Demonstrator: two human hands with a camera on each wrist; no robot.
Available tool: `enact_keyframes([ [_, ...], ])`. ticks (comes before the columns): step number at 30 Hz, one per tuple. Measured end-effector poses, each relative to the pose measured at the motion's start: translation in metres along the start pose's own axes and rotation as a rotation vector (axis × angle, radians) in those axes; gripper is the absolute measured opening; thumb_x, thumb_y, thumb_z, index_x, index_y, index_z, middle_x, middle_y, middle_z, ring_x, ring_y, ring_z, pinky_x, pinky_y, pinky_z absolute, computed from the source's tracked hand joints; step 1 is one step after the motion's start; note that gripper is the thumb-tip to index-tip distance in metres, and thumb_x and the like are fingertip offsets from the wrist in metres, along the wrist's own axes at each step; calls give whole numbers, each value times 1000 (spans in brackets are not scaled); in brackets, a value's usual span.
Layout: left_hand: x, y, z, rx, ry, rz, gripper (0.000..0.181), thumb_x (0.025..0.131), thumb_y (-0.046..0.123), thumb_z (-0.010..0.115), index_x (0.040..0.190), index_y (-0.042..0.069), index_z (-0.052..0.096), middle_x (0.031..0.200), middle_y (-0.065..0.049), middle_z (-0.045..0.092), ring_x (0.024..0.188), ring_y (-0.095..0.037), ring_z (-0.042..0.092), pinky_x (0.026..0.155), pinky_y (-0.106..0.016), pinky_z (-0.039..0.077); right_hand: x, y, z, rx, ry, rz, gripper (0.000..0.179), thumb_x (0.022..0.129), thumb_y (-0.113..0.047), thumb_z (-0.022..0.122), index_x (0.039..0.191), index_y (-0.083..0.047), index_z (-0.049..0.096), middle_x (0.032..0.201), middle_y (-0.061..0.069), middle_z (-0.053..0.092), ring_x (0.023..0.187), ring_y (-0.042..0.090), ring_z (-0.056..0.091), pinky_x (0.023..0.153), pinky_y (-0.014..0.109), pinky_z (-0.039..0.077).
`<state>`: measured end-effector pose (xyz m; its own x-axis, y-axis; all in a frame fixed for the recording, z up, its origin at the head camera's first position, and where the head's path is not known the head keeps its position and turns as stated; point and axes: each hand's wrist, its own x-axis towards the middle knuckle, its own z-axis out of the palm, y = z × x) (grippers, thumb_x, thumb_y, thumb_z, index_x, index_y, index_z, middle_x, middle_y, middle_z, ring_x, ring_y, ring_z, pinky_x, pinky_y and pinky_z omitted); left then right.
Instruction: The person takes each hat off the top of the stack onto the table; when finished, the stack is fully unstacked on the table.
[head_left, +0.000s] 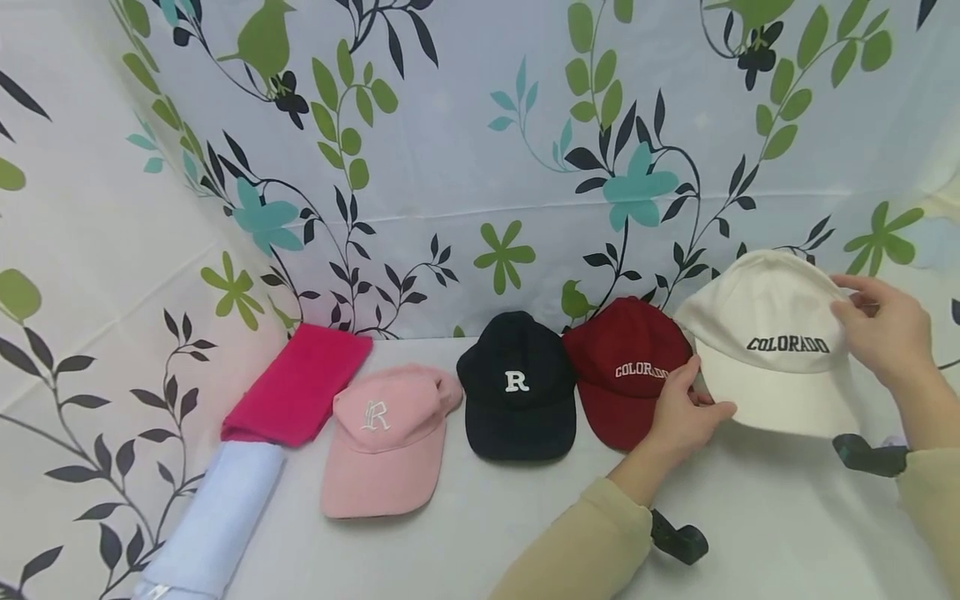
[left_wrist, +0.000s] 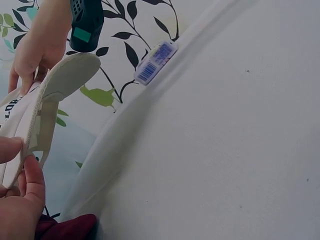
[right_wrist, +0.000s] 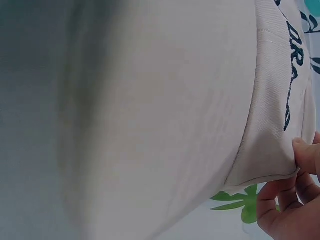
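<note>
A cream baseball cap [head_left: 765, 317] lettered COLORADO is held up off the table at the right, its brim toward the front. My left hand [head_left: 686, 408] pinches its left edge where the brim meets the crown. With thumb and fingers, my right hand [head_left: 888, 325] grips the crown's right side; the right wrist view shows this hand [right_wrist: 295, 200] on the cap's lower edge. Just left of the cream cap, and partly behind my left hand, lies a dark red cap [head_left: 626, 358] with the same lettering.
A black cap [head_left: 517, 400] marked R and a pink cap [head_left: 393, 450] lie farther left. Beyond them are a folded magenta cloth [head_left: 300, 383] and a rolled light blue cloth [head_left: 217, 517]. A small purple-and-white package [left_wrist: 156, 62] lies by the patterned backdrop [head_left: 450, 167].
</note>
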<state>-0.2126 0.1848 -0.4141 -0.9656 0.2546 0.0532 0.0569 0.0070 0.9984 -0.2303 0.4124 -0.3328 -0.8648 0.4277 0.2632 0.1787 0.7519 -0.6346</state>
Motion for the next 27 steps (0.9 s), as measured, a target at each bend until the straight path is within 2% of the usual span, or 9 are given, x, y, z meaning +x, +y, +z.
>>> enact_keyframes([
  [5, 1, -4, 8, 29, 7, -87, 73, 81, -5, 80, 147, 12, 53, 108, 16, 51, 68, 0, 48, 56, -19, 45, 1, 7, 3, -11, 1, 12, 48, 107, -9, 40, 153, 2, 36, 125, 36, 44, 101, 48, 50, 48, 8, 32],
  [11, 0, -4, 16, -12, 0, -149, 70, 81, -5, 79, 145, 11, 55, 86, 9, 51, 63, -4, 47, 51, -21, 41, 2, 14, 9, -17, 11, 33, 47, 107, -9, 39, 152, 3, 37, 124, 35, 45, 101, 47, 50, 47, 10, 33],
  [15, -2, -5, 18, -5, -4, -184, 69, 82, -3, 80, 145, 13, 56, 77, 4, 51, 60, -7, 48, 51, -21, 39, 4, 18, 14, -16, 14, 36, 46, 107, -9, 40, 151, 3, 38, 122, 34, 46, 99, 45, 50, 47, 11, 35],
  [23, -4, -6, 21, 18, -33, -190, 67, 84, 2, 80, 145, 11, 54, 80, 3, 52, 64, -7, 50, 57, -23, 43, 7, 24, 17, -3, -8, 72, 47, 107, -10, 40, 153, 1, 37, 124, 33, 45, 98, 41, 49, 49, 13, 37],
  [27, -4, -7, 23, 8, -52, -192, 65, 84, 3, 80, 144, 10, 54, 83, 3, 54, 69, -6, 53, 64, -23, 47, 9, 27, 19, -17, -19, 90, 47, 108, -12, 39, 153, 1, 36, 124, 33, 45, 101, 43, 48, 53, 17, 38],
])
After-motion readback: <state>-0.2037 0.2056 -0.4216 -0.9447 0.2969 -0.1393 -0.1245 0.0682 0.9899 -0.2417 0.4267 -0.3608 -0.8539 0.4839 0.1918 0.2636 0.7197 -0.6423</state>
